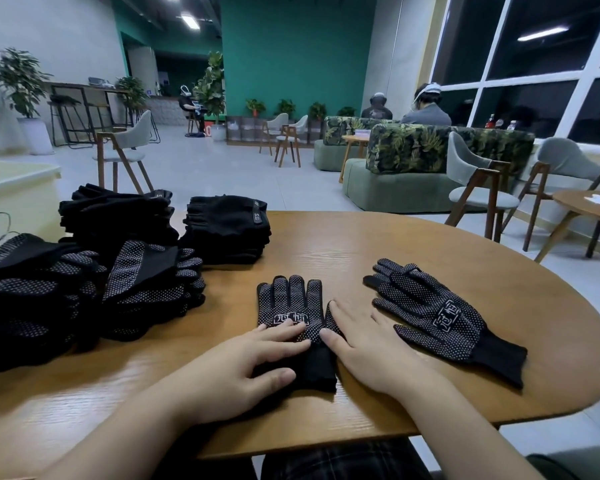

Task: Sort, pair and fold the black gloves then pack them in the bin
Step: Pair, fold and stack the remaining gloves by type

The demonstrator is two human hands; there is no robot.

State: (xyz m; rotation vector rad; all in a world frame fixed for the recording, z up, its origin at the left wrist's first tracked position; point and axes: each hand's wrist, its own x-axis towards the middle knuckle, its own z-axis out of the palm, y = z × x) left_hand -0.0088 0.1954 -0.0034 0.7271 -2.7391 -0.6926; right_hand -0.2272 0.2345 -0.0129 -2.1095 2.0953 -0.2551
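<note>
A black dotted glove lies flat at the table's near middle, fingers pointing away. My left hand rests on its palm and cuff with straight fingers. My right hand lies flat beside it, its thumb touching the glove's right edge. A second dotted glove lies alone to the right, angled. Loose dotted gloves are heaped at the left, with stacks of plain black gloves behind them. A pale yellow bin stands at the far left.
The round wooden table ends close on the right and near side. Chairs, sofas and another small table stand beyond it. Seated people are far back.
</note>
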